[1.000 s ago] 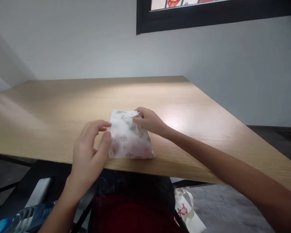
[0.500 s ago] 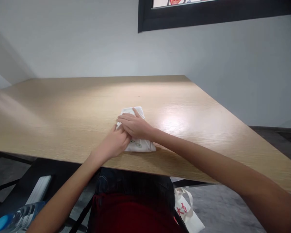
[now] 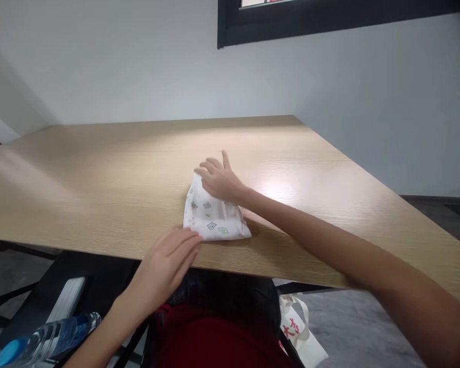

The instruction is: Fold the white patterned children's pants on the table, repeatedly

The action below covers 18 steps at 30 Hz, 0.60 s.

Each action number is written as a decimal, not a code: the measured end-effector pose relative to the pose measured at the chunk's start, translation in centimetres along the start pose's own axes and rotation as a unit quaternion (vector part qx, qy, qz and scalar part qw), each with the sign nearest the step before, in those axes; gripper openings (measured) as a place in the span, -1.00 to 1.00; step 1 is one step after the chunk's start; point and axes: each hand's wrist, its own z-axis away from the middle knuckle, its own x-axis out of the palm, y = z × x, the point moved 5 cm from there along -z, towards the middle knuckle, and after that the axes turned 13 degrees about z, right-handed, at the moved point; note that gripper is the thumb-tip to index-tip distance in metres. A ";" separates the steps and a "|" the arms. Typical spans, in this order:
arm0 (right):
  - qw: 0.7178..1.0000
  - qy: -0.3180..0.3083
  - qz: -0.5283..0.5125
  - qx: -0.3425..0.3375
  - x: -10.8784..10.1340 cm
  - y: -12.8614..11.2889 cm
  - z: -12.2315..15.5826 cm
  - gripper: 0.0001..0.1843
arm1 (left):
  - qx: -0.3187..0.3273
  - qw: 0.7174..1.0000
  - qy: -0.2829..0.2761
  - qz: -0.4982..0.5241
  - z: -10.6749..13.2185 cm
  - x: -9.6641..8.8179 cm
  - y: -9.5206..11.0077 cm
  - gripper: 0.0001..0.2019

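A folded white cloth (image 3: 210,220) with small green and orange printed figures lies near the front edge of the wooden table. At its far end is my right hand (image 3: 219,179), palm down, fingers slightly bent and apart, thumb raised. That hand hides the cloth's far corner. My left hand (image 3: 174,255) is at the near left corner of the cloth, its fingers stretched out side by side and a little blurred. Its fingertips meet the cloth's edge in the picture; whether they press on it I cannot tell.
The wooden table (image 3: 111,179) reaches back to a grey wall with a dark frame (image 3: 310,25). Below left, a water bottle (image 3: 49,340) with a blue cap and a white slab-like object (image 3: 67,299) are on a black seat. A white bag (image 3: 301,337) with red characters is below right.
My hands have parted: the right has shifted toward the cloth's far end, the left has drawn back to its near left corner. More of the printed cloth now shows.
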 end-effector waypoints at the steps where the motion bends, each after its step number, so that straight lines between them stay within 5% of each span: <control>1: 0.999 0.008 -0.030 -0.042 -1.0 -1.2 1.3 -0.70 | 0.003 1.000 0.006 -0.010 -0.4 -0.2 -0.7 -0.73; 5: 0.981 -0.005 -0.131 -0.144 -4.2 -4.5 6.7 -0.81 | 0.048 0.997 0.016 -0.064 -1.7 0.2 -2.4 -0.79; 11: 0.971 -0.029 -0.212 -0.106 -5.3 -3.2 10.6 -0.66 | 0.127 0.988 0.041 -0.081 -2.9 0.5 -2.7 -0.89; 15: 0.960 -0.048 -0.270 -0.057 -5.3 -1.3 11.2 -0.65 | 0.012 0.999 0.002 0.042 -3.1 -0.1 -3.6 -0.84; 18: 0.936 -0.105 -0.336 0.021 -6.3 -0.6 11.1 -0.77 | -0.130 0.975 0.012 0.179 -2.7 -0.8 -4.2 -0.78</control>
